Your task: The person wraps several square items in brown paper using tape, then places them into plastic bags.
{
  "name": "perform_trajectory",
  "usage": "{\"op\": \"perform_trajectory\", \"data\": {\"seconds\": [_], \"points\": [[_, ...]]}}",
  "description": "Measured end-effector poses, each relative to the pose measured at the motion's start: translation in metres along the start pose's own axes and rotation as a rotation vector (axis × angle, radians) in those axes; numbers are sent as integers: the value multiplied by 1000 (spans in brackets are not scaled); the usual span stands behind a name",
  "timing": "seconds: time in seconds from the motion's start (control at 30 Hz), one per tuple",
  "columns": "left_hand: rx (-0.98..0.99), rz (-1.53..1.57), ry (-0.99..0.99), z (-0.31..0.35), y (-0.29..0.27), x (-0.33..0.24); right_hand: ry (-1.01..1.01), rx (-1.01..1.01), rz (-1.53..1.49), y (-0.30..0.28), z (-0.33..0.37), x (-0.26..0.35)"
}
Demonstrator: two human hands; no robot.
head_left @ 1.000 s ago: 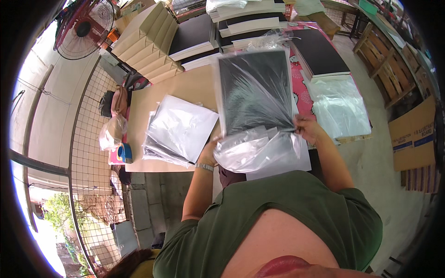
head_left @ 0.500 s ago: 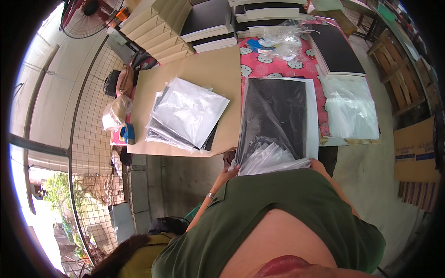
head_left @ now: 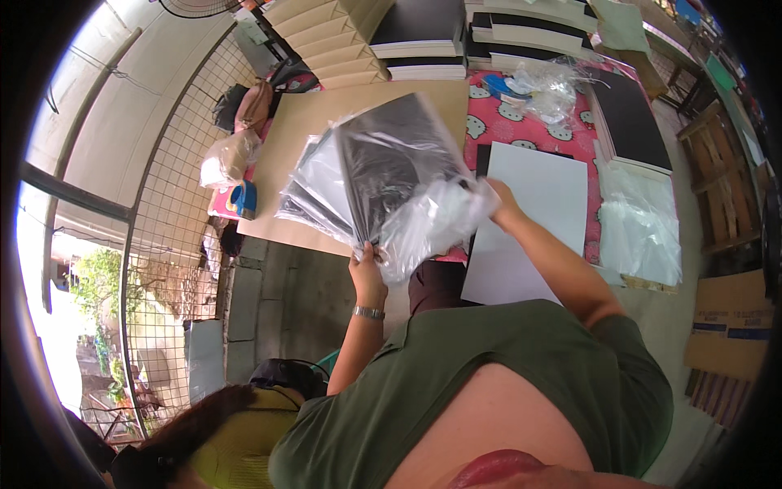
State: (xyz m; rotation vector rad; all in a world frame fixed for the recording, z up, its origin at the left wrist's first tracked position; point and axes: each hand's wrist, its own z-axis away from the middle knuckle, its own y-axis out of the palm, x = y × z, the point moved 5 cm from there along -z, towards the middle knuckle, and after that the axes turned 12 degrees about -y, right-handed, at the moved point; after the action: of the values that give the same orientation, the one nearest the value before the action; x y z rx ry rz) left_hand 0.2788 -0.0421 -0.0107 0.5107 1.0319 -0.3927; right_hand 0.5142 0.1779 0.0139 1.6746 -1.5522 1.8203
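A black sheet in a clear plastic sleeve hangs tilted between my hands, over the near middle of the table. My left hand pinches its lower left corner. On the other side, my right hand grips the loose, crumpled plastic at the right edge. Beneath the sleeve lies a pile of plastic-wrapped sheets, partly covered by it, on a large brown paper sheet. To the right, under my right forearm, a white sheet rests with black edges showing beneath it.
Stacks of black-covered boards and folded brown paper stand at the back. Clear plastic sleeves lie at the right edge, near another black-topped stack. A blue tape roll sits at the left. A person is at lower left.
My hands have carried the sleeved black sheet left and up, from the right-hand pile to over the wrapped pile. The white sheet beneath it is now uncovered.
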Motion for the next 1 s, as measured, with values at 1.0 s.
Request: {"op": "perform_trajectory", "data": {"seconds": [1.0], "points": [[841, 135, 266, 59, 150, -121, -251, 492, -555, -23, -37, 119]]}}
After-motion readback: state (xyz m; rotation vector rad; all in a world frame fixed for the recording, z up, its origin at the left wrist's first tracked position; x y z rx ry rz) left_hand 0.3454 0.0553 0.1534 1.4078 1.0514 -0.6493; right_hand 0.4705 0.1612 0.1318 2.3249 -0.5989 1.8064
